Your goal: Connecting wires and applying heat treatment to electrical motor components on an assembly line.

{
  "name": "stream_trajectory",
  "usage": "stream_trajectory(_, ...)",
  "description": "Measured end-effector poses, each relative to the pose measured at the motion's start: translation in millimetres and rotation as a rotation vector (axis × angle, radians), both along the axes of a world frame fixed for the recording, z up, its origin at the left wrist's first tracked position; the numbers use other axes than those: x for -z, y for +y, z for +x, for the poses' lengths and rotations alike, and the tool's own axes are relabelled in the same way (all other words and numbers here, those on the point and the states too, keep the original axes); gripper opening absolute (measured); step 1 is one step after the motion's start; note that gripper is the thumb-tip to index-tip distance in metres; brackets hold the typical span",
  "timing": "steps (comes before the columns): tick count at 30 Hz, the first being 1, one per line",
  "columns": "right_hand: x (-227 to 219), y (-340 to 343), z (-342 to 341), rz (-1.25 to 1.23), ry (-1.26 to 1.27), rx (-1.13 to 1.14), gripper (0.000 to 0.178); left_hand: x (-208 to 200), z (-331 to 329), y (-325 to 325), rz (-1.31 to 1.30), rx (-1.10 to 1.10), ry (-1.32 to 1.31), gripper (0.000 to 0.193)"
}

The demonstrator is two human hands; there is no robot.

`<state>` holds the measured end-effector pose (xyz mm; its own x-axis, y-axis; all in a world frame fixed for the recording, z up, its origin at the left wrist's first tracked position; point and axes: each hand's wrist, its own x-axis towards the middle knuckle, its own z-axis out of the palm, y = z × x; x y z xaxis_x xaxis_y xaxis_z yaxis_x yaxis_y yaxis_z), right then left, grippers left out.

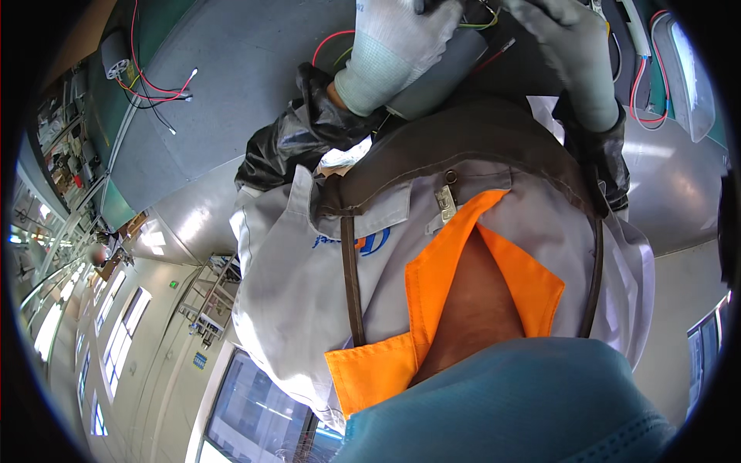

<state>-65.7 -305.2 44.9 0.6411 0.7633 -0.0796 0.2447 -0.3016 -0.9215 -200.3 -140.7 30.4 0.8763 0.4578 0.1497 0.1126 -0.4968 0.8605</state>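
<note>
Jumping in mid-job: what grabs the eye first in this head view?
The wearer's own chest fills the middle: a grey work jacket with a bright orange collar and a blue face mask at the bottom. At the top edge, the gloved left hand and right hand close around a grey cylinder trailing red and yellow wires. A second wired part lies on the grey bench, upper left.

The upper edge of the head view cuts off the fingers of both gloved hands, the left hand [397, 50] and the right hand [567, 54]. The grey cylindrical part [444, 73] between them is only partly visible (its upper end is covered by the gloves and cropped), so the grip cannot be determined. The wires [482, 19] at its top run out of frame. Distant shelf contents [65, 131] are too small to identify.
</note>
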Motion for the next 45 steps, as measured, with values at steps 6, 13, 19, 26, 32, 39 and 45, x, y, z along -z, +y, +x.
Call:
stream_trajectory(6,37.0,4.8,13.7,0.003,0.141,0.429,0.009,10.3,-11.1,9.4,-0.152,-0.047,0.008,0.026)
stream_trajectory(13,79.3,9.4,31.7,0.151,0.241,0.434,0.012,8.9,-7.3,-6.4,0.309,0.126,-0.097,0.013)
stream_trajectory(19,41.9,23.5,6.4,0.624,0.81,0.077,0.022,29.8,2.3,4.9,0.524,0.256,-0.206,0.009)
stream_trajectory(26,15.4,3.5,-3.3,0.185,0.665,0.131,0.021,9.8,5.1,35.8,0.947,0.685,0.012,0.026)
stream_trajectory(32,24.3,62.5,9.2,0.528,0.859,-0.116,0.017,16.0,-9.1,10.3,0.854,0.595,-0.074,0.028)
stream_trajectory(39,39.9,-39.3,37.8,-0.283,-0.967,0.301,0.038,-2.0,-7.9,22.3,0.9,0.372,0.061,0.039)
stream_trajectory(45,86.8,-136.2,-5.1,-0.545,-0.783,0.212,0.073,-8.7,45.0,36.7,0.383,0.615,-0.013,0.021)
